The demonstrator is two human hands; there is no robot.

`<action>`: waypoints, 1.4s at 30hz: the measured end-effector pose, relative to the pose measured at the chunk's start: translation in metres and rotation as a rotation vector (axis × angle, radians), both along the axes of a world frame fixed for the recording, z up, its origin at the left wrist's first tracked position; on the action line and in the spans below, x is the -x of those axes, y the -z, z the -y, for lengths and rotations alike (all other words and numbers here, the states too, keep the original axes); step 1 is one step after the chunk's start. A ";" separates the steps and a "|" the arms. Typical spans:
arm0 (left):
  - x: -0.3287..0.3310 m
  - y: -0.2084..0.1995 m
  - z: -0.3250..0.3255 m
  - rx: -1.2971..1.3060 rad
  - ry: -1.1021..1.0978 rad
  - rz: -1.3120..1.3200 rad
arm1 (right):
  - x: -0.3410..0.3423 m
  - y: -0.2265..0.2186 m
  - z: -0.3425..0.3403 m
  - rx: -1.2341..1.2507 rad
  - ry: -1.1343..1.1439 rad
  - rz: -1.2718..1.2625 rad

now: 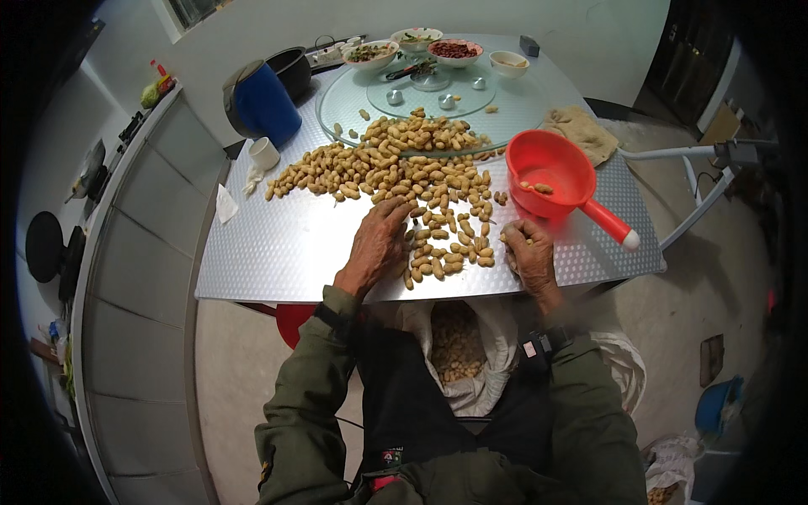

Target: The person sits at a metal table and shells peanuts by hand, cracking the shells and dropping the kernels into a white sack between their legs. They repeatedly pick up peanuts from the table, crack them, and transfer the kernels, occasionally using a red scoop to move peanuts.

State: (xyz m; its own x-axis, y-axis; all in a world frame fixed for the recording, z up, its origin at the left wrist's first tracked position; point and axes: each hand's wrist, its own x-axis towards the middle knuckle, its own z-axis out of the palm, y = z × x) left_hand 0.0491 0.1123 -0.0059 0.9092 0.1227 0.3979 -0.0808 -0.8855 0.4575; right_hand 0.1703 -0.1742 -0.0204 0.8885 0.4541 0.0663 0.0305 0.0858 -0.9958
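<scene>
A large heap of unshelled peanuts (379, 164) covers the middle of the table, with a looser spread of peanuts (450, 244) nearer to me. My left hand (380, 240) lies at the left edge of this spread, fingers stretched out and touching peanuts. On its other side, my right hand (532, 257) is curled with thumb and fingers together; a bit of tan shell, apparently a peanut, shows between them. Just beyond that hand sits a red plastic ladle (551, 168), its handle pointing toward the near right. A few peanuts (539, 188) lie inside it.
Between my legs stands an open white sack (497, 358) with peanuts inside. The round glass turntable (337, 97) carries bowls of food (370, 55). A blue container (268, 105) and white cup (263, 153) are at left; a tan cloth (581, 133) lies at right.
</scene>
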 end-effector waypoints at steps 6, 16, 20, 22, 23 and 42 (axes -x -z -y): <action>-0.029 0.001 -0.008 -0.215 -0.142 -0.005 | -0.001 0.001 -0.002 -0.028 0.008 0.043; 0.001 0.007 0.014 -0.125 0.037 -0.037 | -0.002 0.003 0.000 0.026 0.014 0.019; 0.009 0.008 0.006 -0.025 0.057 0.041 | -0.002 0.003 0.001 0.036 0.013 0.023; 0.009 0.010 0.000 0.092 0.021 0.113 | -0.001 0.002 0.001 0.023 0.013 0.004; 0.009 0.011 -0.002 0.181 -0.014 0.145 | -0.001 0.002 0.001 0.011 0.016 -0.010; -0.069 -0.024 -0.034 -0.247 -0.039 -0.290 | -0.002 -0.001 0.002 -0.054 -0.026 -0.093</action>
